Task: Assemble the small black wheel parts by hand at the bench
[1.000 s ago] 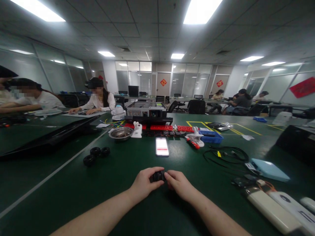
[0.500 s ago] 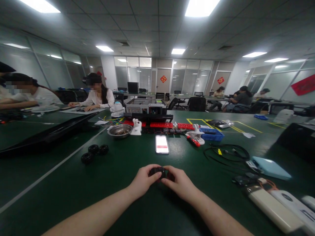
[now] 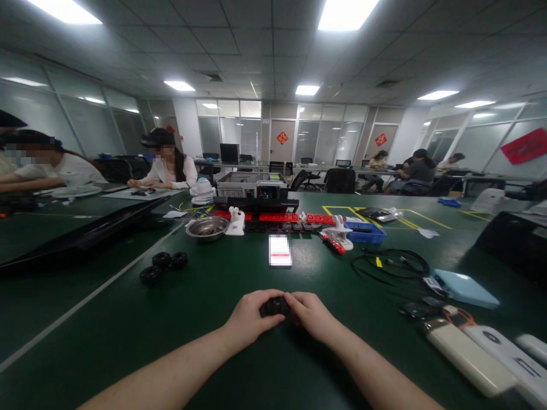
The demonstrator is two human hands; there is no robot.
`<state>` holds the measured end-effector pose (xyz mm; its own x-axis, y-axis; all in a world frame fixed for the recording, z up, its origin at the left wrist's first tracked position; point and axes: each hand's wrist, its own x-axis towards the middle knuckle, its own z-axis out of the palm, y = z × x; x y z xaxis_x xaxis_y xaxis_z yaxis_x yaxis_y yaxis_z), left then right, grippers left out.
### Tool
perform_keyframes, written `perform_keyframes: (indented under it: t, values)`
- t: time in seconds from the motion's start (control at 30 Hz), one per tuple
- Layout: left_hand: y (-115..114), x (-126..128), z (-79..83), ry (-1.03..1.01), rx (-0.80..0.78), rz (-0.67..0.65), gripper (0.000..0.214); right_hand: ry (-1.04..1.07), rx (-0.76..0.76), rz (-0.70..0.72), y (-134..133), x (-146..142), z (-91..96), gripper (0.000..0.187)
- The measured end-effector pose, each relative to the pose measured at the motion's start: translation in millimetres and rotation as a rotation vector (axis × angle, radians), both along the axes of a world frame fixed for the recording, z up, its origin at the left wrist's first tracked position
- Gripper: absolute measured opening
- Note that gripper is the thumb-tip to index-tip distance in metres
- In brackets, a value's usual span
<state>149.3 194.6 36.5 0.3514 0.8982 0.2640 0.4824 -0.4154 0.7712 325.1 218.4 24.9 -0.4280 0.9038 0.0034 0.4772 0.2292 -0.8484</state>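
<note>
A small black round piece that looks like a toy wheel (image 3: 277,306) is held between my two hands, just above the front of the table. My left hand (image 3: 253,314) curls around its left side, thumb below and fingers on top. The fingertips of my right hand (image 3: 311,314) pinch its upper right edge; some of those fingers are hidden. To the left, a group of three similar black wheels (image 3: 161,261) lies on the green table (image 3: 222,370). Straight ahead of my hands is a phone (image 3: 280,250) with a lit, blurred screen.
Farther back stand a metal bowl (image 3: 207,228), a white clip stand (image 3: 338,234), a red screwdriver (image 3: 334,245), a blue tray (image 3: 365,232) and an open computer case (image 3: 252,185). Cables (image 3: 391,267), a light-blue box (image 3: 465,287) and a cream power bank (image 3: 470,356) lie right. People sit nearby.
The wheel has been turned in my hands. My left thumb has dropped from its face to its lower edge, and my right thumb has moved up onto its top edge.
</note>
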Motion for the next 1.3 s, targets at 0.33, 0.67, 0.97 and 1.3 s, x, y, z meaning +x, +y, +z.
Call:
perform_keyframes:
  t: [0.33,0.67,0.97,1.3]
  values:
    - [6,1,1.6,-0.262,-0.323,0.014,0.035,-0.016,0.147,0.037,-8,0,11.9,0.023]
    - [1,2,3.1,-0.166,-0.143,0.078,0.037,0.172,-0.09,0.004,1,-2,-3.6,0.038]
    - [3,0,-0.8,-0.228,-0.217,0.043,0.044,0.1,0.052,0.028,-5,-2,12.2,0.017]
    - [5,5,0.9,-0.401,-0.41,0.051,0.031,-0.057,0.22,0.029,-16,-1,19.0,0.038]
